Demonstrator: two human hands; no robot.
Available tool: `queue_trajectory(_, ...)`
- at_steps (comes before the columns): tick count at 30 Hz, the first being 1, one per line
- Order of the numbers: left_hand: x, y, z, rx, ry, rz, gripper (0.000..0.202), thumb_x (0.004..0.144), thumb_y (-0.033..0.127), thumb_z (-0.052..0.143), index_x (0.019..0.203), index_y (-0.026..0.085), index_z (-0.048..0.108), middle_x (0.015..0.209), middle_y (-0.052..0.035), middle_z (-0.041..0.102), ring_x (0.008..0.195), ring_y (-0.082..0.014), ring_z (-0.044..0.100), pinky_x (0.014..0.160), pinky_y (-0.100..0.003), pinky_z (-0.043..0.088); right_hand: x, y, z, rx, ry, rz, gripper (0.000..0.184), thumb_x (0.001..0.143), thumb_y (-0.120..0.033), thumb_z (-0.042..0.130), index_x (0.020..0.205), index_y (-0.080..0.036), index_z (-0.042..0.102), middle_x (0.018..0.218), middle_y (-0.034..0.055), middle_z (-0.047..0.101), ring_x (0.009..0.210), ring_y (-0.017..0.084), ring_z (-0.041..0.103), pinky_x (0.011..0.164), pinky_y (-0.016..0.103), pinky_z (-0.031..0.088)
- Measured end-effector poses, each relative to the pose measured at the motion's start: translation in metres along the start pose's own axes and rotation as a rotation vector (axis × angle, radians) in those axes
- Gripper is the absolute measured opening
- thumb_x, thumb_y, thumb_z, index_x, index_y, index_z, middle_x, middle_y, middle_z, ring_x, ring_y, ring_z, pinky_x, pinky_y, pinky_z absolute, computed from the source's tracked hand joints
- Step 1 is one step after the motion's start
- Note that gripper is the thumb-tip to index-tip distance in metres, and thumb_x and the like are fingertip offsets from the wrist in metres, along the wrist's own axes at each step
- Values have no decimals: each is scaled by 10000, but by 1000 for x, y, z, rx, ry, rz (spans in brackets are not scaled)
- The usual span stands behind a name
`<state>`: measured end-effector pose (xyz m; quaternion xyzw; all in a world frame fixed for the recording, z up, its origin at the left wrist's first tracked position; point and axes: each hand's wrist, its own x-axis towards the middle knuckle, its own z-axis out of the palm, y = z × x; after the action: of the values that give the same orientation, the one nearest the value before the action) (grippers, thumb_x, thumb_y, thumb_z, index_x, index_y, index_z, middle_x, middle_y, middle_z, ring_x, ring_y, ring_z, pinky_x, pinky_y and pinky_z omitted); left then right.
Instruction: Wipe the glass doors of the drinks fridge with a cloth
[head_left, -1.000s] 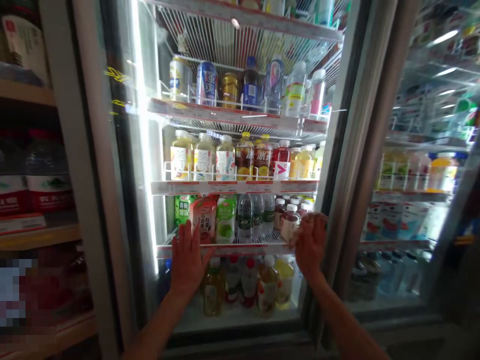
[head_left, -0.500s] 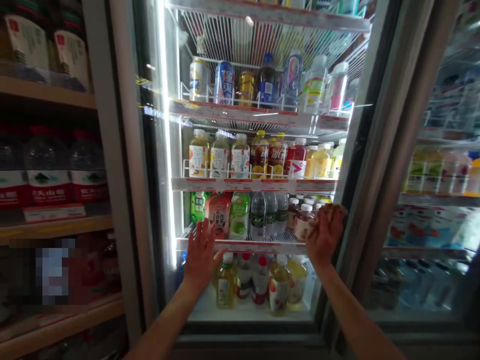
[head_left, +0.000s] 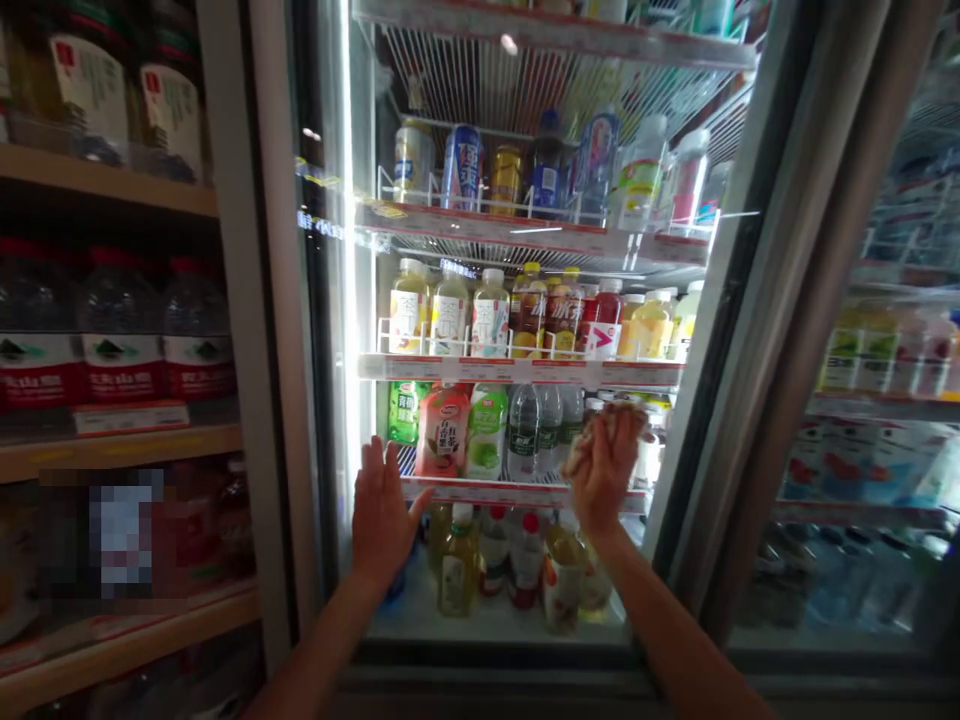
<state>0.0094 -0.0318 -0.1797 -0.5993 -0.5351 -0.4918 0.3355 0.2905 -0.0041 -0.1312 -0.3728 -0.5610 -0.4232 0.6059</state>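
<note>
Left hand [head_left: 382, 520] open, fingers spread, before the cooler shelf rail [head_left: 480, 491]; right hand [head_left: 602, 470] curled near bottled water [head_left: 523, 435], blurred, grip unclear.

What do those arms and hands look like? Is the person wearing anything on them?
The left hand and right hand are bare, with no gloves. The left arm and right arm show no sleeves down to the picture's edge, and no watch, bracelet or ring can be seen.
</note>
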Motion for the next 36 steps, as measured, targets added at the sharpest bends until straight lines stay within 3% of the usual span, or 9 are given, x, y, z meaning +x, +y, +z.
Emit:
queue_trajectory(6, -3, -15, -5, 36, -48, 3, 748, 897, 484, 378, 1465, 180, -1, 1507, -187, 201, 1399, -303, 176, 1079, -526, 267, -25, -75, 24, 137, -349, -540, 553, 871, -192, 461, 1409, -241, 343, 1454, 9, 394, 1416, 166, 172, 1168, 388, 146)
queue_trajectory(8, -5, -25, -9, 44, -57, -27, 760, 893, 493, 378, 1465, 171, -6, 1505, -197, 199, 1395, -309, 188, 1071, -532, 276, -10, -70, 25, 125, -329, -513, 543, 879, -192, 443, 1410, -247, 340, 1458, 8, 386, 1420, 163, 155, 1172, 396, 106)
queue_trajectory(11, -7, -35, -12, 46, -71, -13, 773, 889, 497, 383, 1464, 160, -8, 1507, -203, 185, 1396, -306, 184, 1069, -518, 286, 17, -59, 29, 42, -149, -198, 544, 890, -164, 406, 1424, -219, 314, 1499, 60, 301, 1428, 204, 114, 1155, 449, 121)
queue_trajectory(13, -8, -38, -13, 47, -77, 0, 771, 889, 493, 386, 1464, 158, -3, 1508, -200, 183, 1398, -300, 178, 1072, -509, 286, 20, -66, 34, 46, -96, -140, 526, 890, -156, 406, 1411, -185, 343, 1493, 89, 310, 1430, 213, 95, 1148, 458, 139)
queue_trajectory(19, -12, -55, -19, 43, -108, 33, 707, 891, 449, 401, 1461, 162, 95, 1490, -186, 251, 1378, -293, 247, 1078, -516, 271, -5, -129, 55, 274, -328, -690, 391, 902, -192, 433, 1286, -202, 503, 1415, 14, 453, 1414, 143, 175, 1177, 375, 101)
queue_trajectory(24, -12, -69, -28, 52, -96, -23, 713, 881, 434, 410, 1454, 127, 116, 1484, -211, 249, 1379, -316, 236, 1075, -541, 255, 29, -172, 81, 285, -366, -450, 419, 917, -177, 382, 1331, -188, 446, 1444, 39, 411, 1408, 184, 202, 1176, 424, 91)
queue_trajectory(28, -10, -71, -35, 58, -65, -26, 663, 886, 370, 378, 1444, 100, 146, 1475, -228, 255, 1377, -324, 236, 1068, -546, 268, 15, -197, 85, 385, -446, -644, 420, 935, -174, 326, 1344, -139, 418, 1437, 30, 422, 1393, 141, 238, 1160, 353, 196)
queue_trajectory(32, -11, -70, -42, 71, -65, -15, 610, 872, 262, 357, 1429, 80, 188, 1458, -235, 287, 1376, -310, 245, 1077, -532, 274, 3, -189, 75, 430, -526, -802, 430, 927, -152, 344, 1352, -136, 402, 1421, 30, 446, 1374, 117, 273, 1149, 331, 229)
queue_trajectory(36, -10, -60, -43, 72, -84, -38, 647, 858, 236, 392, 1444, 116, 146, 1483, -210, 251, 1382, -306, 231, 1080, -532, 277, 33, -144, 63, 283, -451, -510, 469, 914, -168, 387, 1383, -172, 373, 1441, 52, 413, 1414, 183, 173, 1171, 459, 84)
